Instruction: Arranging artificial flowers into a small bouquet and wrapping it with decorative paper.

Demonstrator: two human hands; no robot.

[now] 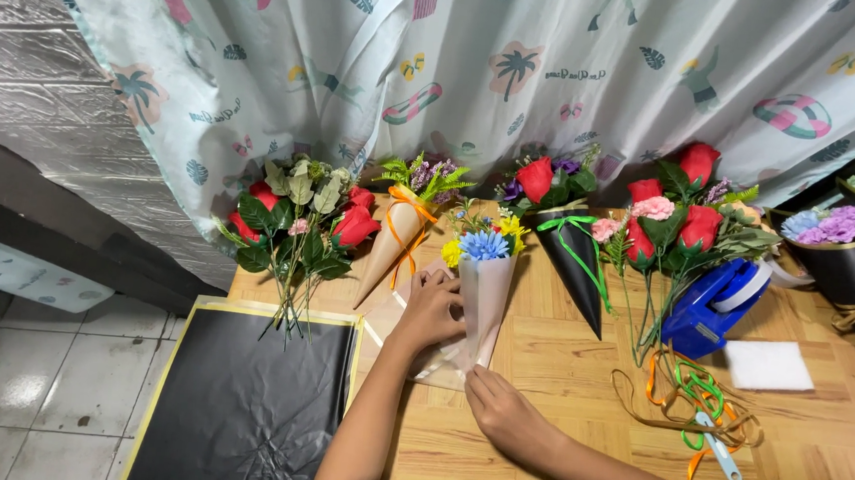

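Note:
A small bouquet with a blue flower and yellow blooms lies on the wooden table, wrapped in a pale translucent paper cone. My left hand presses flat on the cone's left side and holds the wrap closed. Just below the cone's lower tip, my right hand pinches the edge of the paper. Both forearms reach in from the bottom of the view.
Finished cones lie behind: a tan one with orange ribbon and a black one with green ribbon. Loose roses lie left, more roses right. A blue tape dispenser, ribbons with scissors, a black sheet and a white pad surround them.

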